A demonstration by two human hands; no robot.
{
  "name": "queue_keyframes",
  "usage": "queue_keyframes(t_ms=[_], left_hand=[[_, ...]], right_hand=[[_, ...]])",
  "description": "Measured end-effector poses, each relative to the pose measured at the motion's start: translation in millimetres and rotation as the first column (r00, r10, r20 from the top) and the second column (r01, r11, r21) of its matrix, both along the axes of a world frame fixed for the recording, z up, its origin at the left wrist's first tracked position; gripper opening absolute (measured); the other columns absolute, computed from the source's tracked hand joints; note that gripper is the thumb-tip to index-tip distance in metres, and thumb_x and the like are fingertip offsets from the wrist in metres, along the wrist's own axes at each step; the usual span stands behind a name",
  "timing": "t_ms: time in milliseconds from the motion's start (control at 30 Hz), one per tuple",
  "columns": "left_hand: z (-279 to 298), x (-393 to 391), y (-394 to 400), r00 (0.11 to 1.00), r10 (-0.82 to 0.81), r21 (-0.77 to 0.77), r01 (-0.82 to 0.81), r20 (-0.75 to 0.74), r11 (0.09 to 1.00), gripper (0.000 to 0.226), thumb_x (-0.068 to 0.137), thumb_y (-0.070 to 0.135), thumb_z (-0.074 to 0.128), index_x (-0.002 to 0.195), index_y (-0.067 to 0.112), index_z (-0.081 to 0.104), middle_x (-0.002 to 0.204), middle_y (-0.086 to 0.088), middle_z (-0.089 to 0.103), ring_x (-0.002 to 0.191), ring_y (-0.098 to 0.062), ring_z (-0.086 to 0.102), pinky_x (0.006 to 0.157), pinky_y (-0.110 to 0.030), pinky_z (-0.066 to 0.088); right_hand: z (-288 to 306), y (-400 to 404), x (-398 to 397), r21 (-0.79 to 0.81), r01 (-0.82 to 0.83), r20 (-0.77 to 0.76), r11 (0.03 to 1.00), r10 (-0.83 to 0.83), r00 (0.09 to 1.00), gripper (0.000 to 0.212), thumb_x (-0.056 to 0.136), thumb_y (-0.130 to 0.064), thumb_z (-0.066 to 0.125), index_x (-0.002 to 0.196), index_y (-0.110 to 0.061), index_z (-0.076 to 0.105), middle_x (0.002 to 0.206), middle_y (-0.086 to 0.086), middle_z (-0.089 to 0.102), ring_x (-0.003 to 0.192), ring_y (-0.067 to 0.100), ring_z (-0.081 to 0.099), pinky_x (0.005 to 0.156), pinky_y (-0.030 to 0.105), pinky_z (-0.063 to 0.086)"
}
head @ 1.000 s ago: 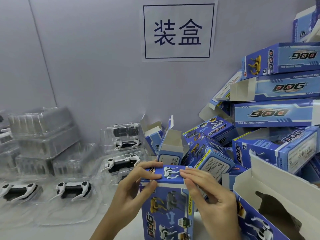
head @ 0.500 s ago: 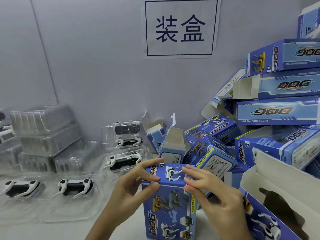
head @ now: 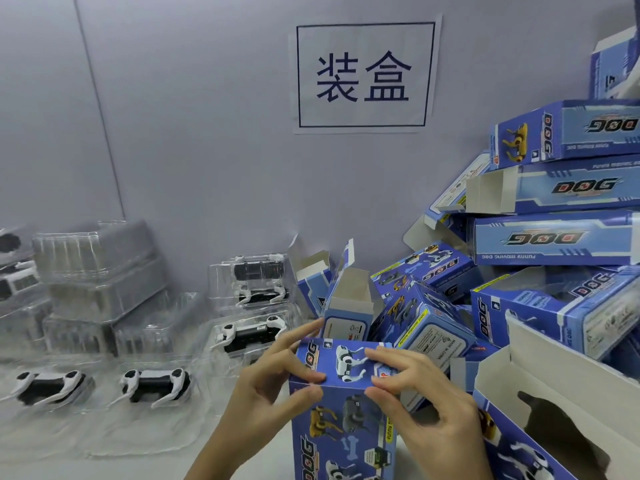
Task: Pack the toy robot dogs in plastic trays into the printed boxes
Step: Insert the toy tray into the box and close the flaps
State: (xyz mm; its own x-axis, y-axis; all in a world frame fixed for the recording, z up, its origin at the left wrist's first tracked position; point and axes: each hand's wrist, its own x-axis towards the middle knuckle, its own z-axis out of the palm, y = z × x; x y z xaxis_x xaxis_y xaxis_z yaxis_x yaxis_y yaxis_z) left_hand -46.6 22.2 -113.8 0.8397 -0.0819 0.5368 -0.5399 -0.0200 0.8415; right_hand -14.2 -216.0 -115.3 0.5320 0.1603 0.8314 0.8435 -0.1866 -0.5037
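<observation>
A grey wall (head: 194, 133) fills the back of the view, with a white paper sign (head: 365, 75) bearing 2 dark characters in a frame stuck on it. Below runs the pale table (head: 104, 469). At the right, a tall heap of printed boxes (head: 554, 237) in blue leans against the wall, several lying on their sides with end flaps open and the word DOG readable on them. At the near right lies 1 open box (head: 554, 410) with its white inside showing. On the left of the table stand stacked clear plastic trays (head: 100, 271), some of which look empty, and beside them trays that carry black-and-white toy robot dogs: 2 lie flat at the front, 1 dog (head: 48, 386) at far left and 1 dog (head: 156, 384) next to it, with more dogs in trays (head: 256, 306) piled behind, near the middle.

In the foreground centre stands an upright printed box (head: 343, 410), its top flap folded down. Whether a tray is inside cannot be told. The left hand (head: 266, 393) holds the box's upper left corner, fingers on the top flap and thumb on the front face. The right hand (head: 426, 400) grips the upper right corner, fingers curled over the top edge and thumb at the front.
</observation>
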Motion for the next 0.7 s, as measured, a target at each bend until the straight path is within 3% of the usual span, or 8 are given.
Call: queue_keyframes(t_ms=[100,167,300,333,467,533,600,700], left_hand=[[1.8,1.7,5.4,0.999,0.02,0.081,-0.016,-0.049,0.997,0.033,0.091,0.036,0.082,0.114,0.015,0.072,0.162,0.007,0.043,0.147,-0.026,0.047,0.088,-0.049,0.063],[5.6,-0.1,10.2,0.998,0.036,0.078,-0.031,-0.059,0.996,0.035,0.088,0.038,0.085,0.111,0.013,0.073,0.155,0.006,0.052,0.142,-0.025,0.052,0.087,-0.046,0.063],[11.9,-3.2,23.1,0.987,0.089,-0.157,-0.11,-0.136,0.981,0.034,0.079,0.035,0.091,0.092,0.008,0.076,0.143,-0.008,0.063,0.132,-0.032,0.061,0.08,-0.051,0.064],[11.1,-1.9,27.4,0.985,0.09,-0.188,-0.117,-0.145,0.975,0.029,0.079,0.03,0.089,0.091,0.007,0.075,0.144,-0.007,0.063,0.132,-0.032,0.062,0.08,-0.052,0.064],[9.1,-0.8,23.1,0.985,0.082,-0.208,-0.113,-0.151,0.972,0.027,0.082,0.03,0.08,0.101,0.013,0.075,0.148,0.0,0.059,0.13,-0.032,0.063,0.078,-0.051,0.064],[12.6,-3.2,7.2,0.966,0.253,-0.105,-0.256,-0.044,0.961,0.036,0.087,0.041,0.079,0.118,0.025,0.07,0.142,0.001,0.063,0.123,-0.028,0.068,0.08,-0.039,0.065],[18.1,-4.6,-2.7,0.808,0.531,0.085,-0.566,0.254,0.82,0.044,0.09,0.047,0.071,0.129,0.028,0.063,0.129,0.005,0.065,0.109,-0.019,0.07,0.084,-0.019,0.057],[27.8,-13.7,-11.2,0.606,0.567,0.184,-0.757,0.558,0.627,0.037,0.1,0.044,0.059,0.131,0.024,0.064,0.109,0.012,0.055,0.073,-0.01,0.06,0.065,-0.011,0.045]], right_hand=[[7.9,-1.9,-2.6,-0.046,0.009,-0.253,0.999,-0.021,0.967,0.039,0.077,-0.075,0.069,0.096,-0.041,0.073,0.151,-0.023,0.05,0.138,0.002,0.048,0.102,0.03,0.043],[8.0,-3.1,-1.5,-0.11,-0.053,-0.396,0.993,0.005,0.918,0.058,0.066,-0.085,0.07,0.116,-0.055,0.065,0.154,-0.033,0.035,0.142,-0.01,0.035,0.11,0.033,0.036],[6.1,-0.4,-0.1,-0.089,-0.339,-0.634,0.937,0.209,0.745,0.12,0.057,-0.077,0.086,0.15,-0.068,0.011,0.142,-0.034,0.052,0.134,-0.01,0.048,0.112,0.019,0.036],[5.7,1.6,-0.7,-0.068,-0.368,-0.663,0.927,0.233,0.711,0.125,0.056,-0.075,0.088,0.152,-0.063,0.01,0.135,-0.031,0.06,0.129,-0.007,0.055,0.108,0.016,0.042],[3.4,0.7,-0.4,-0.066,-0.322,-0.689,0.945,0.19,0.699,0.105,0.047,-0.077,0.09,0.139,-0.046,0.049,0.119,-0.027,0.067,0.113,0.002,0.066,0.098,0.028,0.056],[8.0,-0.7,-2.8,0.006,-0.249,-0.679,0.969,0.186,0.71,0.099,0.04,-0.081,0.089,0.128,-0.049,0.055,0.113,-0.025,0.067,0.108,0.006,0.067,0.093,0.029,0.057],[14.6,2.3,-17.4,0.02,-0.171,-0.652,0.985,0.143,0.744,0.094,0.036,-0.083,0.088,0.12,-0.059,0.055,0.11,-0.024,0.066,0.104,0.007,0.067,0.087,0.026,0.056],[21.2,9.1,-33.9,-0.012,-0.083,-0.596,0.996,0.059,0.801,0.09,0.041,-0.061,0.097,0.121,-0.054,0.055,0.113,-0.019,0.066,0.1,0.007,0.066,0.082,0.023,0.054]])
